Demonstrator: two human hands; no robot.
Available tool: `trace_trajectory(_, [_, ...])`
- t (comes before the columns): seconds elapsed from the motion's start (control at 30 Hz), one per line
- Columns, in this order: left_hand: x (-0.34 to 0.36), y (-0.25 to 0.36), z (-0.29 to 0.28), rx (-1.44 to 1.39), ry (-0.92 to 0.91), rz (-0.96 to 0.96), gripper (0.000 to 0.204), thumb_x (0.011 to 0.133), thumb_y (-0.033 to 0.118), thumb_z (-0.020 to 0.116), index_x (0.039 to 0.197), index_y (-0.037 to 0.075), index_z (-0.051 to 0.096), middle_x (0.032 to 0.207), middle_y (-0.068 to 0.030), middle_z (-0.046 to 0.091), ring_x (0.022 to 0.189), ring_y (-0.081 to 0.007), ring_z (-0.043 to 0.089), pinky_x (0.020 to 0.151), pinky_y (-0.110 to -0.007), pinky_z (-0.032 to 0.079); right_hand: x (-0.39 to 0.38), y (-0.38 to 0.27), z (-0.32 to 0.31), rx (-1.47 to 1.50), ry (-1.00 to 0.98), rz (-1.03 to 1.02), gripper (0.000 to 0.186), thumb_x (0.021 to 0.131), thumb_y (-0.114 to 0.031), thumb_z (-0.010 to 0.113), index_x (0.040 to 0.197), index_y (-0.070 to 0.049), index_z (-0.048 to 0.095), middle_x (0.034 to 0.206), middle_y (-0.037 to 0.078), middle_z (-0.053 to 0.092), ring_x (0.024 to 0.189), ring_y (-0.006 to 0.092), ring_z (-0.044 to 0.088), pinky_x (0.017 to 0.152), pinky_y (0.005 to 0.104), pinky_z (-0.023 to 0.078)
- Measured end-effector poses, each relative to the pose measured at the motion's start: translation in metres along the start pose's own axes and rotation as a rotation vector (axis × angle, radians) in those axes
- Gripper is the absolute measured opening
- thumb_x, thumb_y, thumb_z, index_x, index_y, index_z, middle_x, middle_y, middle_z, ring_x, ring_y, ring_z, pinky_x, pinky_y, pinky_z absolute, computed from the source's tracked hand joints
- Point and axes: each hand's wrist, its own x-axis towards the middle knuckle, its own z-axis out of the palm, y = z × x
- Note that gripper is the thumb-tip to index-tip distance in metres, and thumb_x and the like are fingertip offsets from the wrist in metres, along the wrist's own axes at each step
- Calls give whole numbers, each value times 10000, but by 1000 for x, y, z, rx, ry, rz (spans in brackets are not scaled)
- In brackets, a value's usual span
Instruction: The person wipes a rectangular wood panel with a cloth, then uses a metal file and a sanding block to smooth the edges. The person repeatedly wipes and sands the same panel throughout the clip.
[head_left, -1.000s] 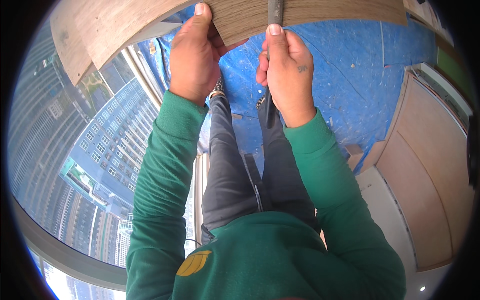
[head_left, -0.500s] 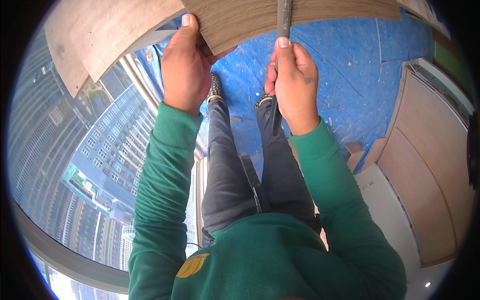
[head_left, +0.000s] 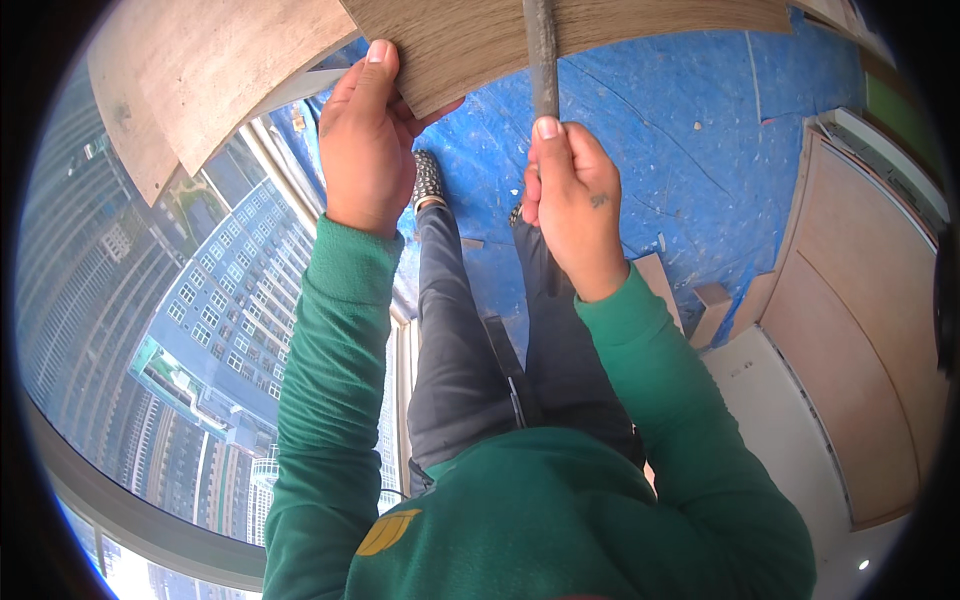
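Observation:
At the top centre lies a brown wood-grain panel [head_left: 660,20], next to paler plywood sheets [head_left: 200,70] on the left. My left hand [head_left: 365,140] is closed on the panel's near left corner, thumb on top and fingers curled beneath. My right hand [head_left: 575,210] grips a long, narrow grey bar tool [head_left: 543,60], which lies across the panel's near edge and points away from me. The tool's lower end runs down behind my hand.
A blue plastic sheet [head_left: 680,120] covers the floor around my feet [head_left: 427,175], with scraps and a small wooden piece [head_left: 712,312] on it. A tall window [head_left: 120,330] fills the left. Light wooden boards [head_left: 850,320] stand at the right.
My right hand and the grey tool have moved toward me, down the picture. My left hand and the panel's corner have shifted down and slightly left.

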Motion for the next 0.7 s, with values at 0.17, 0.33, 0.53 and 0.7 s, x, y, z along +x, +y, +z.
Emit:
trace_trajectory(0.17, [-2,1,1,-12,36,41,415,1091,355,557,1208,-35,638,1126,-134,727,1005,-242,744,902,-440,633,-5,15,3,-119,-38,-19,379,1118,-359,535,896,-54,569,634,5,513,480,83,479,439,264,394])
trace_trajectory(0.33, [2,-1,0,-2,28,57,429,1087,353,563,1234,-46,623,1138,-142,722,1016,-249,742,897,-450,636,35,-23,6,133,49,-12,393,1121,-366,523,872,-64,549,616,3,500,476,82,467,437,269,390])
trace_trajectory(0.53, [1,0,1,33,31,47,426,1096,343,540,1249,-48,608,1191,-145,698,1063,-253,725,896,-454,644,-16,35,0,-99,31,-37,370,1093,-271,598,824,-20,561,613,49,466,587,112,416,551,321,399])
trace_trajectory(0.7, [0,1,-1,66,26,38,398,1112,320,494,1284,-25,592,1273,-139,654,1137,-266,696,919,-464,647,43,-11,-4,35,64,-50,372,1108,-336,565,860,-59,566,626,-15,481,488,61,453,435,254,391])
